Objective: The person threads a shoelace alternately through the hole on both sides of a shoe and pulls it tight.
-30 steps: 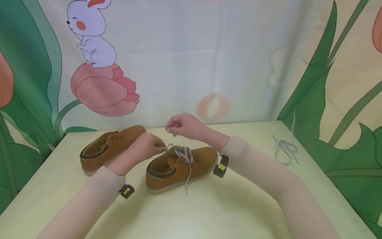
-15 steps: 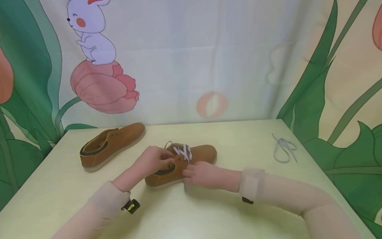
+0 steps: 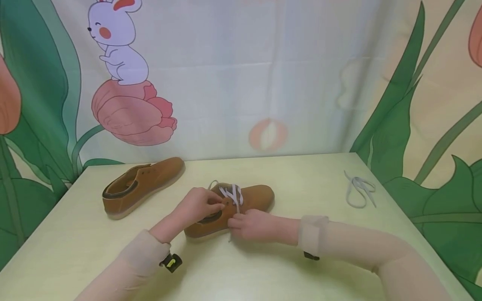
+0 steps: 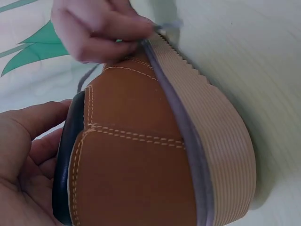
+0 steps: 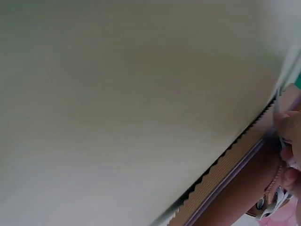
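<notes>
A brown low shoe (image 3: 260,195) stands on the table, its toe to the right. A pale shoelace (image 3: 234,193) crosses its front eyelets, and a loose loop rises on the far side. My left hand (image 3: 196,205) reaches over the shoe's opening and holds the near eyelet flap between thumb and fingers; the fingertips are partly hidden. At the shoe's near side my right hand (image 3: 253,225) pinches the lace close to its end. The lace tip (image 4: 170,25) pokes out beyond those fingers in the left wrist view. The right wrist view catches the ribbed sole (image 5: 225,165) and lace.
A matching brown shoe (image 3: 144,184) without a lace stands behind on the left. Another pale shoelace (image 3: 359,190) lies loosely looped at the right of the table (image 3: 320,276). Behind the table hangs a printed cloth (image 3: 211,83) with a rabbit and flowers.
My right hand has come down from above the far side to the near side and now grips the hanging lace end. My left hand has moved from the far side to the near eyelet flap.
</notes>
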A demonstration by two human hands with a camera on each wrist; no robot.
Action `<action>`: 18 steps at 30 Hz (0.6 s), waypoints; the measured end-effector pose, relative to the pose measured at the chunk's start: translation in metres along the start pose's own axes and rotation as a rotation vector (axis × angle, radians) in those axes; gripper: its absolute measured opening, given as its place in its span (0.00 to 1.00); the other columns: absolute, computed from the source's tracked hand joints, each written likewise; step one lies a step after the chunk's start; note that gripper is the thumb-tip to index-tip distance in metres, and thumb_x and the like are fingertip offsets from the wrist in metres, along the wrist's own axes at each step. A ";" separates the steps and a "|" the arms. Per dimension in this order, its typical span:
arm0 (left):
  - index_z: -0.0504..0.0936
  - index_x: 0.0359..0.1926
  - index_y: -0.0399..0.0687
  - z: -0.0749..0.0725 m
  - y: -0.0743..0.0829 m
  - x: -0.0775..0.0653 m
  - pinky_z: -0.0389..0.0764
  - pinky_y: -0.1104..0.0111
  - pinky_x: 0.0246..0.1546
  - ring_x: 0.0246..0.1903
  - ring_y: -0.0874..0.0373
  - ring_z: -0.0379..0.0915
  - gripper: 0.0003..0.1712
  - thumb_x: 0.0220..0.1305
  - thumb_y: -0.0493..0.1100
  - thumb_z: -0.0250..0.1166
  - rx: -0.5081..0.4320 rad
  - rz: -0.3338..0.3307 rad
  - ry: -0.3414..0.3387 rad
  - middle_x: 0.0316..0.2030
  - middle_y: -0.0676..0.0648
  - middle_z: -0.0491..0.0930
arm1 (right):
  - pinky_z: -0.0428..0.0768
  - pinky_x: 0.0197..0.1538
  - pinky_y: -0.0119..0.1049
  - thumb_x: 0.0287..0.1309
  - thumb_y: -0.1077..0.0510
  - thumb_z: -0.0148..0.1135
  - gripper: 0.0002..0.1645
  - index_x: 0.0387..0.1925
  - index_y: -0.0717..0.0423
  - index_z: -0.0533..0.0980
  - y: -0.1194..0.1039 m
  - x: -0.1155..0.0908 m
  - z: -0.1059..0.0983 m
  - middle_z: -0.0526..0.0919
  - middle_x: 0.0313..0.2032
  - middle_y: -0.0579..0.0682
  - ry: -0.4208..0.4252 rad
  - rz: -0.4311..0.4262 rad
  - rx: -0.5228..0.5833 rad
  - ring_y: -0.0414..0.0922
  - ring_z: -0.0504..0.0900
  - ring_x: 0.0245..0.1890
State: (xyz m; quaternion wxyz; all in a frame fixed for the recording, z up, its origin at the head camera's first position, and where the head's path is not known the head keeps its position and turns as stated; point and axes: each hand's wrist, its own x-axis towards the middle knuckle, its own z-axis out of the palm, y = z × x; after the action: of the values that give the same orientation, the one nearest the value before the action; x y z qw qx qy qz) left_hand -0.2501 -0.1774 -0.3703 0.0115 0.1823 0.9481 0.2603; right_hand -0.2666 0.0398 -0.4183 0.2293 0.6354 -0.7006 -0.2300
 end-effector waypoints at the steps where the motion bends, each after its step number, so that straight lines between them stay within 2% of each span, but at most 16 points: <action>1: 0.90 0.44 0.37 0.000 0.000 0.000 0.76 0.71 0.33 0.30 0.61 0.74 0.11 0.66 0.40 0.69 -0.001 0.004 0.004 0.36 0.44 0.91 | 0.70 0.29 0.22 0.69 0.55 0.62 0.04 0.43 0.43 0.79 0.000 -0.001 -0.001 0.79 0.42 0.38 -0.036 0.041 0.106 0.34 0.74 0.35; 4: 0.90 0.44 0.38 0.001 0.000 0.000 0.80 0.68 0.37 0.34 0.59 0.78 0.10 0.66 0.39 0.69 -0.012 0.015 0.015 0.38 0.43 0.91 | 0.71 0.31 0.21 0.72 0.59 0.58 0.02 0.43 0.50 0.75 0.004 -0.003 -0.007 0.82 0.39 0.43 -0.089 0.241 0.562 0.34 0.74 0.31; 6: 0.90 0.43 0.38 0.003 0.000 -0.001 0.81 0.66 0.40 0.35 0.58 0.80 0.10 0.66 0.39 0.69 -0.016 0.025 0.024 0.38 0.43 0.91 | 0.72 0.33 0.22 0.73 0.60 0.57 0.01 0.41 0.52 0.74 0.013 -0.004 -0.013 0.83 0.33 0.45 -0.052 0.380 0.845 0.33 0.74 0.28; 8: 0.90 0.42 0.38 0.003 0.000 -0.002 0.82 0.65 0.40 0.35 0.58 0.80 0.09 0.66 0.38 0.68 -0.020 0.032 0.034 0.38 0.43 0.91 | 0.74 0.35 0.23 0.73 0.60 0.57 0.03 0.41 0.55 0.76 0.025 -0.004 -0.019 0.84 0.30 0.47 0.025 0.471 0.999 0.34 0.75 0.27; 10: 0.90 0.40 0.39 0.004 0.000 -0.003 0.81 0.64 0.40 0.34 0.58 0.80 0.07 0.65 0.37 0.68 -0.014 0.040 0.049 0.36 0.44 0.91 | 0.77 0.37 0.24 0.72 0.61 0.59 0.05 0.42 0.57 0.79 0.039 -0.003 -0.024 0.87 0.32 0.49 0.085 0.509 1.035 0.34 0.79 0.29; 13: 0.91 0.38 0.40 0.004 -0.001 -0.004 0.81 0.63 0.40 0.34 0.57 0.80 0.06 0.65 0.37 0.68 -0.001 0.064 0.073 0.34 0.45 0.91 | 0.81 0.44 0.29 0.71 0.61 0.60 0.07 0.43 0.58 0.83 0.060 0.001 -0.029 0.88 0.36 0.50 0.134 0.517 0.981 0.39 0.83 0.34; 15: 0.91 0.38 0.40 0.005 -0.001 -0.003 0.82 0.63 0.40 0.34 0.57 0.81 0.06 0.65 0.37 0.68 0.012 0.081 0.087 0.34 0.46 0.91 | 0.83 0.48 0.33 0.71 0.62 0.60 0.08 0.43 0.59 0.84 0.073 0.006 -0.029 0.89 0.41 0.51 0.137 0.510 0.954 0.43 0.85 0.40; 18: 0.92 0.38 0.41 0.006 0.000 -0.002 0.82 0.65 0.38 0.33 0.57 0.81 0.07 0.64 0.36 0.68 0.029 0.107 0.101 0.34 0.46 0.91 | 0.83 0.53 0.39 0.70 0.62 0.60 0.09 0.43 0.59 0.85 0.087 0.014 -0.026 0.88 0.42 0.53 0.108 0.498 0.914 0.47 0.85 0.45</action>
State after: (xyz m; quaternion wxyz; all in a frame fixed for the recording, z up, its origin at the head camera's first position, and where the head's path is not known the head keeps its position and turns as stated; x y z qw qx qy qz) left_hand -0.2475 -0.1753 -0.3755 -0.0531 0.2197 0.9399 0.2557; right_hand -0.3203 0.0324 -0.3438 0.0120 0.4958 -0.8465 0.1938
